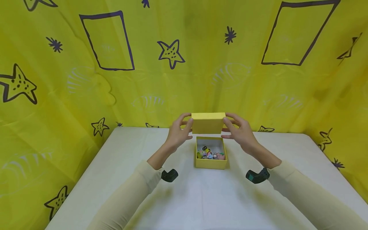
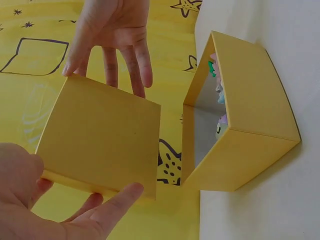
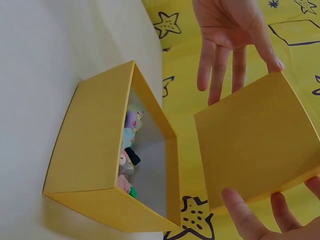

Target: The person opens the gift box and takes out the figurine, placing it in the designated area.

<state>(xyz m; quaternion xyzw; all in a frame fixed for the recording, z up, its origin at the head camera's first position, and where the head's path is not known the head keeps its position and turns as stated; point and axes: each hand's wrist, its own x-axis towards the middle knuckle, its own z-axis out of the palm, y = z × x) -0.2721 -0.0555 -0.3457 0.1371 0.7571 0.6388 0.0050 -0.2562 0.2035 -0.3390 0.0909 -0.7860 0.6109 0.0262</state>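
A yellow box lid (image 1: 208, 125) is held up in the air, tilted, between both hands. My left hand (image 1: 179, 133) grips its left side, thumb on the near face and fingers along the edge. From the other side my right hand (image 1: 241, 132) pinches the lid in the same way. Just below stands a yellow open box (image 1: 211, 164) with a pale inside. Small colourful figurines (image 1: 209, 155) lie in it. The lid (image 2: 100, 135) and the box (image 2: 260, 90) stay apart in the left wrist view. Box walls partly hide the figurines (image 3: 127, 160) in the right wrist view.
The box stands on a white table (image 1: 138, 185). Behind and beside the table hangs a yellow curtain (image 1: 195, 86) with dark starfish and frame drawings. Dark wrist devices (image 1: 169, 175) sit on both forearms, which wear light sleeves.
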